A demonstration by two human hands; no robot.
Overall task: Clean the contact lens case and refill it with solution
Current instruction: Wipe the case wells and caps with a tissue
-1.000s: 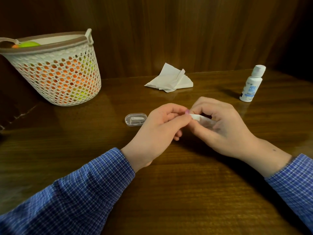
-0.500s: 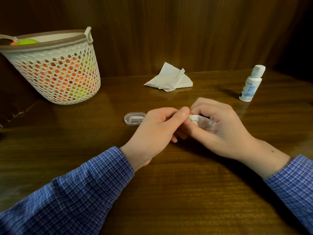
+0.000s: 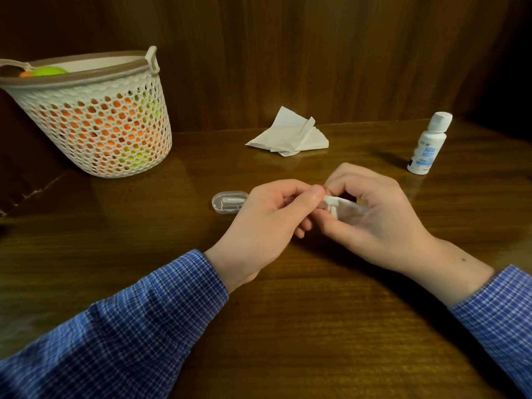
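The white contact lens case [image 3: 342, 210] sits low over the middle of the table. My right hand [image 3: 374, 223] curls around its right part. My left hand [image 3: 267, 226] pinches its left end between thumb and fingers, which hide that end. A white solution bottle [image 3: 427, 145] with blue print and a white cap stands upright at the far right, capped and apart from both hands. A crumpled white tissue [image 3: 290, 133] lies at the back of the table.
A small clear oval box [image 3: 229, 201] holding a white tool lies just left of my left hand. A white perforated basket [image 3: 95, 125] with orange and green things stands back left. The wooden table [image 3: 316, 326] meets a wood-panelled wall behind.
My left thumb and fingers have shifted over the case's left end. The pink bit seen there a second ago is now covered. Both hands stay in place.
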